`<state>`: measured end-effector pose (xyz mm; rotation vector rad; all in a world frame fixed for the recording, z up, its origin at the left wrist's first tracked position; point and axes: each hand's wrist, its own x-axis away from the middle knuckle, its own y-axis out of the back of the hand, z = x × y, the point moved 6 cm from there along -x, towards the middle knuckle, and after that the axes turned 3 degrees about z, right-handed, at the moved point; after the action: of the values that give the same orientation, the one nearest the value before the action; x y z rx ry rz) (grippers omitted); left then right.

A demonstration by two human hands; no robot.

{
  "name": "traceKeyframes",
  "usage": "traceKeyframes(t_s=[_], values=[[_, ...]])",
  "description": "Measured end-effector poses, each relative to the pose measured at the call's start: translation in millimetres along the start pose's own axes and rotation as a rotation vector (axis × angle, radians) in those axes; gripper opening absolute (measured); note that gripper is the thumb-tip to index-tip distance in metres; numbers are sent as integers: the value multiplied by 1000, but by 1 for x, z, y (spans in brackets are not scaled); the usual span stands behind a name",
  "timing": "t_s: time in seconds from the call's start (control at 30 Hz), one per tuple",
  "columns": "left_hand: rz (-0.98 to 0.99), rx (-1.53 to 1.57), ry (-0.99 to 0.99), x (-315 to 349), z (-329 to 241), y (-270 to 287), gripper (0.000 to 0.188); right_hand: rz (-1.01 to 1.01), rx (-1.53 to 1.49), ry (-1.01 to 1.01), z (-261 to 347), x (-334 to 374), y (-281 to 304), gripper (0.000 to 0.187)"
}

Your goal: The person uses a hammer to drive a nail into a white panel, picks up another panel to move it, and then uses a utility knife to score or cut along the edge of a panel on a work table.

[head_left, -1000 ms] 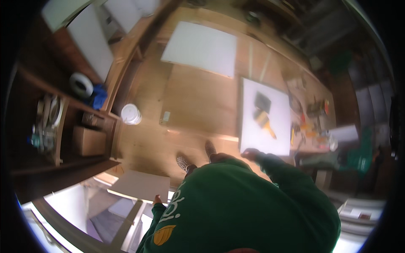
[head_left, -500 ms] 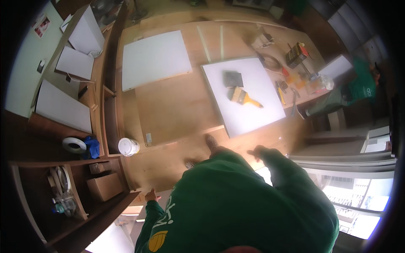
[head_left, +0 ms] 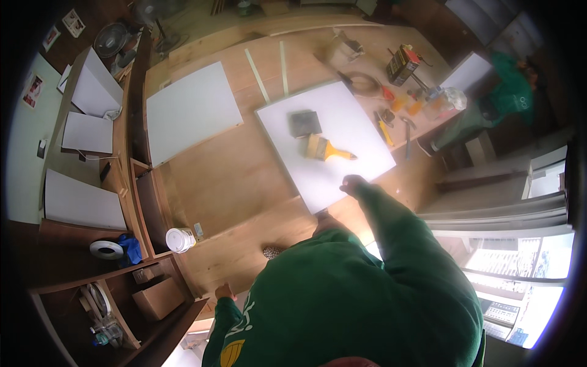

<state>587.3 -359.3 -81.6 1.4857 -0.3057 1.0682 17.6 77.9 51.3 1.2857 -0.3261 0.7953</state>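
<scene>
My right hand [head_left: 351, 185] hovers over the near edge of a white panel [head_left: 327, 192], fingers loosely bent, thumb apart, with nothing seen in it. A wide paintbrush [head_left: 327, 149] with a yellow handle lies on that panel, farther off, against a dark grey square pad [head_left: 304, 123]. Low at my left side hangs my left hand [head_left: 225, 291], small and blurred, so its fingers cannot be made out. Nearest to it is a white bucket [head_left: 180, 240] by the bench on the left.
Another white panel [head_left: 192, 113] lies at the left of the wooden table [head_left: 226, 189]. A rectangular can [head_left: 403, 64], a hammer [head_left: 408, 137] and a yellow-handled cutter [head_left: 384, 131] are at the right. A person in green [head_left: 512, 92] is beyond them. Brown shelving [head_left: 73, 263] lines the left.
My right hand has moved forward and left, from beside the white panel to over its near edge. The view has shifted, so the table's things sit farther left. The brush and pad stay put.
</scene>
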Motion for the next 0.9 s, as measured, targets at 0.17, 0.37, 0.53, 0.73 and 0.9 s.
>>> traceKeyframes(t_s=[0.17,0.37,0.53,0.73,0.9], values=[[203,46,-56,32,-49,-9,40,-158,165,-29,-5,-60,50,54],[199,1892,672,67,-131,-23,41,-9,298,232,-7,-108,88,47],[-24,1091,288,39,-222,26,53,-111,106,327,-76,-144,108,29],[26,1158,369,59,-243,49,51,-547,338,235,-243,-199,170,33],[60,1514,560,77,-244,91,47,-611,-8,-101,-319,-235,216,55]])
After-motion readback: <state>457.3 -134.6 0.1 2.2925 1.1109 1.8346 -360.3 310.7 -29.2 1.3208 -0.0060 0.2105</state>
